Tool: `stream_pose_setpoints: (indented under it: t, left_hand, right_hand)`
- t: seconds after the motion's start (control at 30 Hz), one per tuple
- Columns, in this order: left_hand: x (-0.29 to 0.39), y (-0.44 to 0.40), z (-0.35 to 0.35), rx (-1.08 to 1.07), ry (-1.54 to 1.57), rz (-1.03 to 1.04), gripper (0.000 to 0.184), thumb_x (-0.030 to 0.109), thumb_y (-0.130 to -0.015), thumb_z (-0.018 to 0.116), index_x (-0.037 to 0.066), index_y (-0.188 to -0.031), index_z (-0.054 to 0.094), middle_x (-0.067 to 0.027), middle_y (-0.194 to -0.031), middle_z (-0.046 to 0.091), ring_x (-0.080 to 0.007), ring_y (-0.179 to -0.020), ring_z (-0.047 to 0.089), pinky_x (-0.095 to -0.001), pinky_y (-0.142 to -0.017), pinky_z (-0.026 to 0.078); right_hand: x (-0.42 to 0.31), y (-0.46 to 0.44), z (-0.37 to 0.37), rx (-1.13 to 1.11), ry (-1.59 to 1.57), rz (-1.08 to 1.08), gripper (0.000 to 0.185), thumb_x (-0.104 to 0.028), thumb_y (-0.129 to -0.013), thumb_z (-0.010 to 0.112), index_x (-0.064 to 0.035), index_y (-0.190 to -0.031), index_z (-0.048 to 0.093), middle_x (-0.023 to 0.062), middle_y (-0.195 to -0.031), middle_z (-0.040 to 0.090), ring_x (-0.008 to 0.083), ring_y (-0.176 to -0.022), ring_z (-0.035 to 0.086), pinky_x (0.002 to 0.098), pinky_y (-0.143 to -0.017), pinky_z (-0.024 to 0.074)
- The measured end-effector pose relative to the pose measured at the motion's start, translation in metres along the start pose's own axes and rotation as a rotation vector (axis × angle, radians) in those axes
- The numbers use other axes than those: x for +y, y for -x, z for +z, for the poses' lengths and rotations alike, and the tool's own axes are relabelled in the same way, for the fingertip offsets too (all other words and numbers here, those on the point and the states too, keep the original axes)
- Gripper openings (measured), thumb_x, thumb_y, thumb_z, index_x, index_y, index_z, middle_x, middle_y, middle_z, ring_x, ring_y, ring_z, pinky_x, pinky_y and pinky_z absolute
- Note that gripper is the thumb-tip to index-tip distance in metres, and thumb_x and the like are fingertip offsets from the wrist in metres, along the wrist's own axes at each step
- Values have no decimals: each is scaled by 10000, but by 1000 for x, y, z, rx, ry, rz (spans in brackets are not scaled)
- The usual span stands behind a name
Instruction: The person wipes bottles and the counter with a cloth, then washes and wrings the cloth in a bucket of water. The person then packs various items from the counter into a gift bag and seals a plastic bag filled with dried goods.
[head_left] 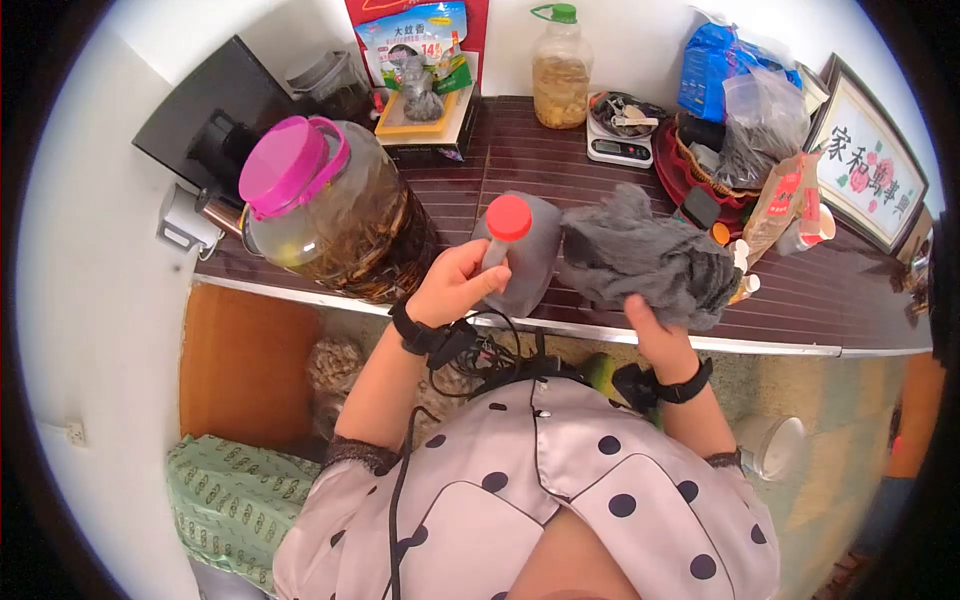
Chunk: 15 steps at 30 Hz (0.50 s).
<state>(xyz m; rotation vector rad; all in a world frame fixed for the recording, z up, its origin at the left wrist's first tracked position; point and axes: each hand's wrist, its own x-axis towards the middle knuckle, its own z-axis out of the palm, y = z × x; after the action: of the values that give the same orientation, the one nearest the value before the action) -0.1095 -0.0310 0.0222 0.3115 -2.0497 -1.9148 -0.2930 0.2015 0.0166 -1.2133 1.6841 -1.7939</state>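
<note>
Red-capped jug [532, 250] is right at the front edge of the table [545, 160], left hand [462, 285] curled shut around its handle [494, 252]. Just right of that, bunched-up grey cloth [650, 250], right hand [661, 338] gripping it, thumb on top, fingers hidden underneath tbh.

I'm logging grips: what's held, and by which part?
Left hand: the red-capped jug, by its handle. Right hand: the gray cloth, by its near edge.

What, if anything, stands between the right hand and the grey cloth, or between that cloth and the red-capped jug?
Nothing visible. The right hand holds the grey cloth, which is close beside the red-capped jug. The left hand grips the jug's handle, on the side away from the cloth.
</note>
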Motion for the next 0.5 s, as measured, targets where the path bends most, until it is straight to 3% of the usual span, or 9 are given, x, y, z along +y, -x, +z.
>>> stream_pose_setpoints:
  t: [0.03,0.07,0.13,0.17,0.3,0.37,0.43,0.47,0.5]
  left_hand:
    - [0,1,1,40,-77,23,164,194,-903,623,43,-852,583,31,-742,574,-41,-675,501,-212,-608,407]
    - [1,2,3,80,-154,45,180,202,-901,629,37,-845,583,23,-729,587,-45,-662,509,-219,-598,416]
    - [3,3,8,117,-183,59,192,209,-898,634,30,-845,586,15,-709,595,-48,-643,511,-228,-582,419]
    - [3,4,9,147,-225,69,205,215,-895,638,23,-845,588,7,-690,603,-51,-624,513,-236,-566,422]
    - [3,9,5,164,-488,132,206,211,-875,649,18,-834,588,-64,-664,623,-147,-566,558,-277,-542,436]
    - [0,6,7,175,-387,148,214,218,-877,642,19,-823,584,-77,-666,626,-173,-570,571,-292,-546,444]
    - [-2,4,8,181,-296,161,222,226,-880,635,21,-813,581,-90,-668,628,-200,-573,585,-306,-549,452]
    - [-2,3,7,163,-340,152,231,239,-886,624,23,-819,581,-87,-669,629,-203,-586,595,-314,-558,457]
    - [-3,3,7,144,-385,142,240,253,-893,613,24,-826,582,-84,-669,630,-206,-598,606,-321,-566,462]
  right_hand:
    - [-4,-9,8,-100,186,-188,471,-216,-885,646,-1,-1281,508,94,-1298,534,241,-1193,487,349,-1043,329]
    - [-13,-18,18,-110,197,-183,471,-216,-885,646,-1,-1281,508,94,-1298,534,241,-1193,487,349,-1043,329]
    - [-33,-38,43,-110,764,-625,465,-198,-881,633,-23,-1293,507,105,-1325,521,273,-1226,478,379,-1059,328]
    - [-31,-46,60,-117,776,-628,465,-198,-881,633,-23,-1293,507,105,-1325,521,273,-1226,478,379,-1059,328]
    - [-21,-73,93,-255,107,-182,423,-163,-851,623,-38,-1247,544,96,-1339,516,282,-1254,462,398,-1073,328]
    - [-22,-85,95,-245,-69,-50,394,-151,-841,618,-42,-1217,568,97,-1332,522,285,-1257,460,396,-1079,325]
    - [-25,-101,98,-116,751,-802,336,-117,-820,622,-62,-1151,612,96,-1290,547,279,-1214,486,381,-1064,342]
    - [-23,-111,100,-37,730,-806,334,-96,-803,629,-76,-1136,626,107,-1161,611,292,-1075,568,397,-974,425]
    - [-19,-111,100,-33,734,-803,334,-96,-803,629,-76,-1136,626,107,-1161,611,292,-1075,568,397,-974,425]
